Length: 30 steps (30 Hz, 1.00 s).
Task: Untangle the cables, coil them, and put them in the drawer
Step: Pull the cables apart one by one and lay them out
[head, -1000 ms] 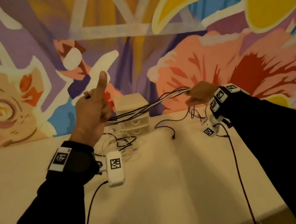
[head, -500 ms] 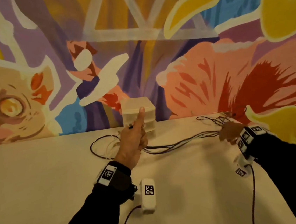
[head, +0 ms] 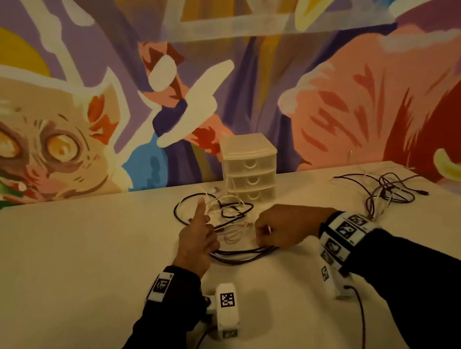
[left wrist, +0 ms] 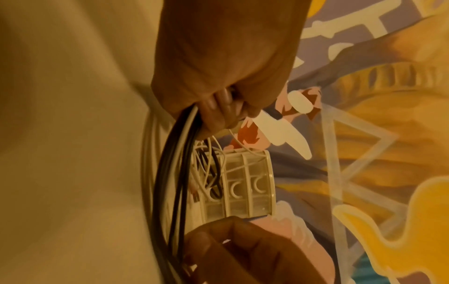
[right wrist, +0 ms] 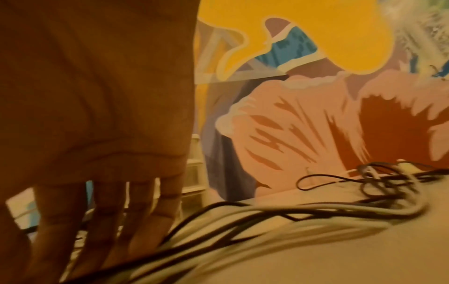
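A bundle of black and white cables (head: 240,254) sags in a short loop on the table between my hands. My left hand (head: 201,234) grips one end, thumb sticking up; in the left wrist view its curled fingers (left wrist: 218,107) clamp the cable strands (left wrist: 175,163). My right hand (head: 269,232) holds the other end, close to the left; the cable strands (right wrist: 267,215) run under its fingers (right wrist: 145,211). A loose tangle of cables (head: 224,212) lies just behind my hands. The small translucent three-drawer unit (head: 250,169) stands behind it against the wall, all drawers closed.
A second tangle of dark and white cables (head: 387,189) lies at the back right of the table (head: 62,263). A painted mural wall rises right behind the table. Dark leads (head: 361,317) trail from my wrist cameras toward the near edge.
Both hands came down from chest height to the table. The right hand moved left toward the left hand, so the once-stretched bundle now hangs slack in a loop.
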{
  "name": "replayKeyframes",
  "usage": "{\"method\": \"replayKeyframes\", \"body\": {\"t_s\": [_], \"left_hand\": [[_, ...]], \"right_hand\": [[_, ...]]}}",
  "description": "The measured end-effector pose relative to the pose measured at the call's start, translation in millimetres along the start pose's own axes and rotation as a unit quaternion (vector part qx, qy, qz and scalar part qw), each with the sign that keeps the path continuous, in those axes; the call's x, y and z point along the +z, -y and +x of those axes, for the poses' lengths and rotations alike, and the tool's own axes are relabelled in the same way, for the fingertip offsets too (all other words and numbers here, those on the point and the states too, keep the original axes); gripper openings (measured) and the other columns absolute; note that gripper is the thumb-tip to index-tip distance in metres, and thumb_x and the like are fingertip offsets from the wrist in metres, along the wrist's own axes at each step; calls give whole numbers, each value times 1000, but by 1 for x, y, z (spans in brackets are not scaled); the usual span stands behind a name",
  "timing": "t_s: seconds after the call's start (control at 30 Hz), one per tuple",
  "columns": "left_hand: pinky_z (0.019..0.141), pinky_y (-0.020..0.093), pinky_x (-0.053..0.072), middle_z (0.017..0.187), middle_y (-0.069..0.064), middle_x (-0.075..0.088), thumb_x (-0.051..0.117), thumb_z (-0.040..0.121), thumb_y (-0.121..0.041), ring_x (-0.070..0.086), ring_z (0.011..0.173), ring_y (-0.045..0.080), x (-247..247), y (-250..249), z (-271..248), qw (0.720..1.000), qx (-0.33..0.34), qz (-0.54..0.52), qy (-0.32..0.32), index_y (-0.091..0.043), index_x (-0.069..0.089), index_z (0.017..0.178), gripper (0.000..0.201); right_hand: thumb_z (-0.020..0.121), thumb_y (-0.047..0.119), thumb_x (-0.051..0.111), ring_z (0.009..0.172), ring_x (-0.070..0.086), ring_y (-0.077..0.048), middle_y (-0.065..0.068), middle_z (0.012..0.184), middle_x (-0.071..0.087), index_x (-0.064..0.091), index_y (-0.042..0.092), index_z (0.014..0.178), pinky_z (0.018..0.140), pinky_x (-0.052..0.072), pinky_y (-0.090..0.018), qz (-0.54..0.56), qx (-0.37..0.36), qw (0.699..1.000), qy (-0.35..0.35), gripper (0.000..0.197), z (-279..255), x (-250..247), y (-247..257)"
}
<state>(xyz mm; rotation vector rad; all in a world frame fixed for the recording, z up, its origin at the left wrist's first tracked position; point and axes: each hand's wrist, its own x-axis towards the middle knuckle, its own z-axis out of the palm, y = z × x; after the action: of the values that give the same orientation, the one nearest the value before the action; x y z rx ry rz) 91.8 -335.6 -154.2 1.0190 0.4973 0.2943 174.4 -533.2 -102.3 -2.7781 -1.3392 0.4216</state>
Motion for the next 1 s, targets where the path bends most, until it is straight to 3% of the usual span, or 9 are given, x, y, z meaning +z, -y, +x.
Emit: {"method": "replayKeyframes", "body": {"t_s": [0.1,0.2,0.33,0.43,0.5,0.6,0.7,0.77,1.0], "left_hand": [[36,22,18,58,-4,24,76,97,-44,20,40,8,-10,-2,3,1000,8,11,0,-18,53,83,37],[36,22,17,56,-5,25,69,103,-41,20,39,8,-19,-8,10,1000,16,-1,-14,-18,50,82,36],[35,21,18,57,-5,32,70,103,-40,22,38,7,-30,-8,24,1000,5,10,6,-21,48,77,38],[35,20,19,63,-2,52,75,98,-41,27,37,6,-26,-9,25,997,1,60,50,-16,62,88,30],[36,19,19,70,2,66,77,97,-42,30,37,6,-20,-13,21,993,3,94,70,-14,70,100,29],[37,19,19,91,10,81,74,99,-41,28,36,5,-16,-17,18,986,-2,133,103,-10,71,98,31],[35,17,19,106,16,82,67,103,-39,25,35,4,-17,-17,20,978,-26,154,135,-9,67,97,31],[35,17,19,108,16,82,63,105,-38,26,34,4,-18,-16,21,976,-34,161,142,-8,68,99,31],[38,20,18,112,11,82,52,108,-26,21,39,6,-12,-13,27,969,-34,172,172,2,71,120,36]], "right_hand": [[98,30,65,89,67,-17,6,92,75,77,18,94,81,54,-34,36,20,996,-74,17,20,-10,10],[94,23,67,90,69,-18,2,95,77,78,19,94,85,58,-39,87,45,979,-179,12,37,-12,10],[89,19,75,97,67,-18,4,101,73,76,20,99,86,56,-32,70,68,985,-145,10,52,6,2],[82,19,84,95,67,-15,7,102,71,72,22,103,84,56,-28,123,61,980,-147,24,57,11,-11],[79,16,89,90,68,-15,4,101,72,70,23,104,83,56,-28,144,65,978,-139,32,61,9,-15],[76,27,93,88,68,-16,4,98,73,68,28,99,81,57,-29,108,90,978,-151,34,68,6,-15],[71,42,93,97,69,-19,3,105,73,68,32,108,85,57,-36,36,118,978,-166,46,74,2,-12],[76,41,89,102,68,-18,5,105,74,68,33,111,84,55,-34,7,97,981,-167,42,75,2,-6],[79,22,89,78,69,-2,11,82,74,64,34,99,74,57,-30,93,4,966,-242,34,61,-36,-1]]}}
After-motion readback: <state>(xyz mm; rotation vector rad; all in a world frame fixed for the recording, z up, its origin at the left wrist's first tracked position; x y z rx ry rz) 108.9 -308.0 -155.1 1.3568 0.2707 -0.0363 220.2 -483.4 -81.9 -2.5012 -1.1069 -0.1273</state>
